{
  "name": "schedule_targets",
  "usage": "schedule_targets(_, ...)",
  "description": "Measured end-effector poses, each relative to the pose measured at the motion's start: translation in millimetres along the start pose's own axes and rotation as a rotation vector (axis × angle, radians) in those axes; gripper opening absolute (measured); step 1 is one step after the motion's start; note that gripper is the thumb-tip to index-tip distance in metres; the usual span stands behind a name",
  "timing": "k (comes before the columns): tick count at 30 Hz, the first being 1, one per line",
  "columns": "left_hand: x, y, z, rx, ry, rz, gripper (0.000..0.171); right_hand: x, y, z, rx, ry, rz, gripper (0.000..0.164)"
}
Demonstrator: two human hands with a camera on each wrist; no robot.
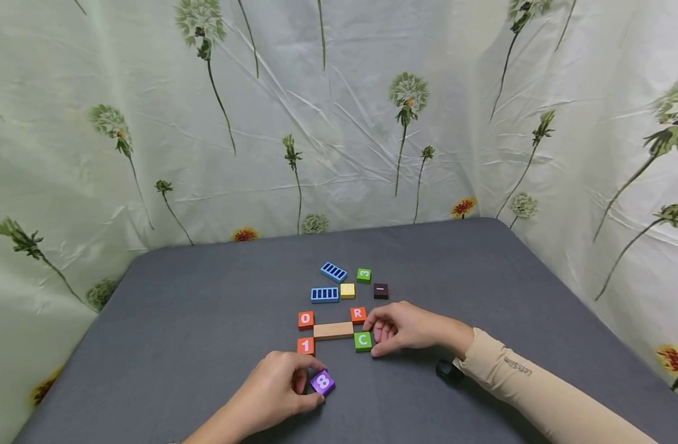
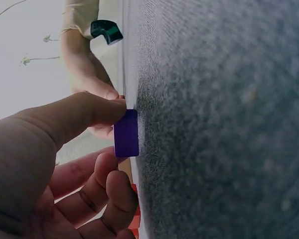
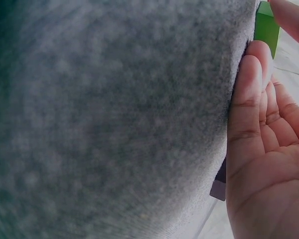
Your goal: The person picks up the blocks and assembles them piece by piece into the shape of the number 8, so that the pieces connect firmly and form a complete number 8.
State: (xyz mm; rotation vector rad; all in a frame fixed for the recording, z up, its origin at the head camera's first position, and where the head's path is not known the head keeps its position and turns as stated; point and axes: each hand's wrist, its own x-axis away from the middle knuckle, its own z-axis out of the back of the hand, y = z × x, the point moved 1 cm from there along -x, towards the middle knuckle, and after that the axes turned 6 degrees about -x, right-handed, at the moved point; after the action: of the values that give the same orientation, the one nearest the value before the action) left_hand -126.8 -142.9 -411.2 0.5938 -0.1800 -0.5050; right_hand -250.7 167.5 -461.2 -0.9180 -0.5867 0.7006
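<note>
The left hand (image 1: 274, 385) pinches a purple block (image 1: 322, 383) between thumb and fingertips, the other fingers curling loosely beneath. The block is squarish and slightly rounded at the corners, its top face a bright violet with a bold white 8; the side facing the left wrist camera is plain, deep purple. It sits turned askew at the near side of a red block marked 1 (image 1: 305, 346), close to the grey table surface (image 1: 205, 357) (whether it actually touches the cloth is hard to tell). The right hand (image 1: 408, 327) is half open, fingers bent, with thumb and forefinger parted beside a green C block (image 1: 363, 341); I cannot tell whether they grip it. A tan bar (image 1: 334, 331) lies between the red and green blocks.
</note>
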Motion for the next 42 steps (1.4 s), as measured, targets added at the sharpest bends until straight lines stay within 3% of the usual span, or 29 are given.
schedule_targets(4, 1.2, -0.4, -0.7, -0.003, 0.014, -0.005, 0.032, -5.3, 21.2, 1.8, -0.018, 0.005, -0.012, 0.048)
schedule_targets(10, 3.8, 0.2, -0.2, -0.005, 0.000, 0.018, 0.032, 1.3, 1.5, 0.0, 0.039, -0.011, 0.034, 0.045)
schedule_targets(14, 4.8, 0.3, 0.4, -0.003, -0.020, 0.053, 0.034, -4.6, 17.9, 1.1, -0.012, -0.015, -0.006, 0.048)
schedule_targets(21, 7.3, 1.3, 0.3, -0.051, 0.028, 0.096, 0.035, 16.6, -55.2, -2.2, 0.022, 0.006, -0.062, 0.037)
schedule_targets(25, 8.7, 0.7, -1.2, -0.065, 0.062, 0.112, 0.035, 15.0, -47.9, -1.1, 0.031, -0.013, -0.023, 0.038)
schedule_targets(31, 8.2, 0.1, -2.0, -0.064, 0.049, 0.151, 0.032, 16.4, -53.1, -1.5, 0.028, -0.008, -0.047, 0.041)
schedule_targets(38, 6.8, -0.5, -2.9, -0.114, 0.152, 0.132, 0.033, 15.9, -58.6, -0.7, 0.047, 0.002, -0.054, 0.040)
schedule_targets(42, 6.4, -1.2, -3.1, -0.118, 0.170, 0.139, 0.034, 16.5, -56.4, -0.8, 0.050, -0.017, -0.035, 0.042)
